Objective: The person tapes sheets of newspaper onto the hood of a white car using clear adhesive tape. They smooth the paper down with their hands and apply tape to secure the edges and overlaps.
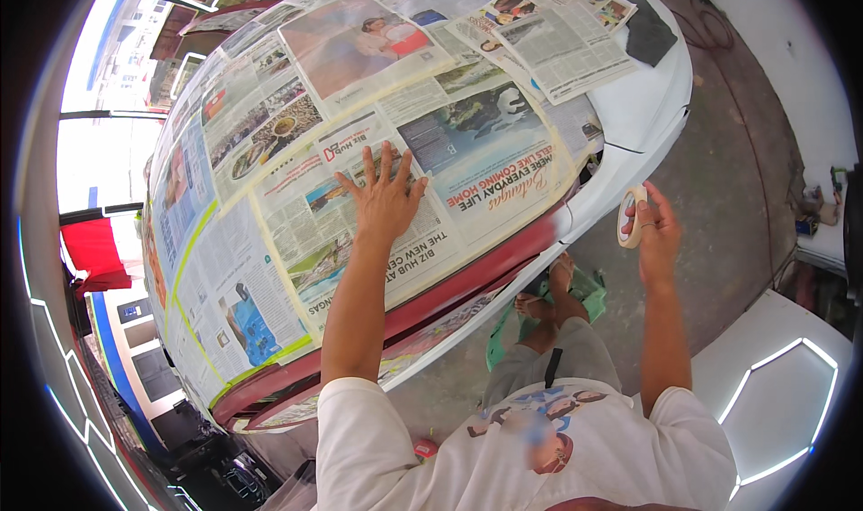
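Note:
My left hand [388, 194] lies flat with spread fingers on a sheet of newspaper [503, 187] that covers the rear or front end of a car. Cream masking tape [270, 250] runs along the edges of the newspaper sheets, and strips of yellow-green tape [193, 232] mark the sheets on the left. Away from the car, my right hand [659, 228] grips a roll of masking tape [632, 216], with fingers through its ring. Below the paper, a dark red panel [467, 273] of the car shows, bordered by a white edge.
Loose newspaper sheets [562, 39] and a dark grey cloth [649, 31] lie on the white bodywork at the upper right. My feet rest on a green stool or step [586, 297]. A hose [706, 26] lies on the concrete floor. Hexagonal lights [782, 412] glow at lower right.

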`<state>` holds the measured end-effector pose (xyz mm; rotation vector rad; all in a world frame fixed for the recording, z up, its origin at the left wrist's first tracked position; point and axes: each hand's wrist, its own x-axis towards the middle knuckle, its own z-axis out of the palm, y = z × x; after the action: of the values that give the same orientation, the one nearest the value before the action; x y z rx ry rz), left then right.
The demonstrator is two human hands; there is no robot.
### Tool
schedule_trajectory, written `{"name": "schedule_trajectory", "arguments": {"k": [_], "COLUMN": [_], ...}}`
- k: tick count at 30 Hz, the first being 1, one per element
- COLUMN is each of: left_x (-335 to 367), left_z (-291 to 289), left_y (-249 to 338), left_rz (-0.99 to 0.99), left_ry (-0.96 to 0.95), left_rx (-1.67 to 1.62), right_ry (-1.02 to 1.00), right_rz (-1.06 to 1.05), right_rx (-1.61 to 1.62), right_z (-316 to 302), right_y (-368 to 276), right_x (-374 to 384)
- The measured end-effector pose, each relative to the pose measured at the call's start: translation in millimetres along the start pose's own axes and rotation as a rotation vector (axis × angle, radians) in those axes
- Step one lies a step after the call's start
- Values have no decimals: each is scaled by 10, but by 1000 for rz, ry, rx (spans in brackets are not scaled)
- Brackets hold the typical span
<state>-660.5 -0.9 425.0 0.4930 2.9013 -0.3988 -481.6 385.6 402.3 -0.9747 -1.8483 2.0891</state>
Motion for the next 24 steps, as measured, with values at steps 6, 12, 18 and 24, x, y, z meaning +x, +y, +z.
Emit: {"name": "schedule_trajectory", "arguments": {"k": [6, 12, 18, 24], "left_x": [-424, -654, -884, -947], "left_z": [-38, -266, -700, -915], "left_y": [36, 335, 1160, 1669], "left_rz": [166, 175, 61, 57], "left_ry": [-24, 97, -13, -30], "left_rx": [-3, -162, -1324, -1573], "right_ry": [-7, -169, -377, -549], "right_rz": [15, -50, -125, -245], "right_rx": [-30, -54, -137, -371], "right_z": [-16, 98, 316, 309], "right_y": [-78, -348, -487, -544], "right_x": [-154, -367, -651, -775]}}
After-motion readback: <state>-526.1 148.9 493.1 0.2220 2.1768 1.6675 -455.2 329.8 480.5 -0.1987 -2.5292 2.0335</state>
